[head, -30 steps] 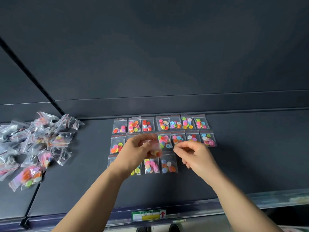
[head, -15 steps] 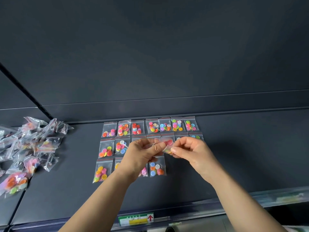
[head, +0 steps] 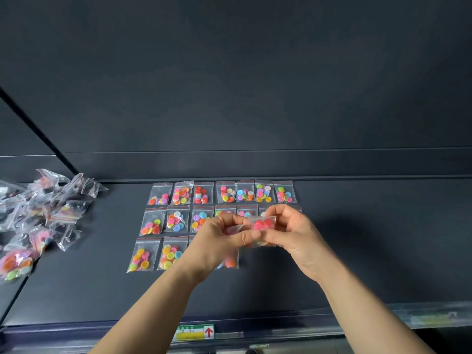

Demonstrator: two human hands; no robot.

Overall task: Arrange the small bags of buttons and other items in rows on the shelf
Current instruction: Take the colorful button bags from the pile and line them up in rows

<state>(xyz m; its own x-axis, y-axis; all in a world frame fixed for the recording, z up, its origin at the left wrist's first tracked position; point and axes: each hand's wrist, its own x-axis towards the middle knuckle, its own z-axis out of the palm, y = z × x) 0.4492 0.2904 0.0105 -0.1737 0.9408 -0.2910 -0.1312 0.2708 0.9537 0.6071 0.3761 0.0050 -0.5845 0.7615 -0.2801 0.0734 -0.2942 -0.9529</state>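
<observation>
Plastic button bag (head: 264,223) pinched between left hand (head: 219,242) and right hand (head: 296,233); next, probably, laying flat in front row (head: 144,255).

The left hand (head: 217,242) and right hand (head: 300,237) pinch one small clear bag of pink buttons (head: 263,223) between them, above the dark shelf (head: 370,251). Rows of button bags (head: 201,192) lie beneath and beyond the grip. A loose pile of bags (head: 46,213) lies well to its left.
</observation>
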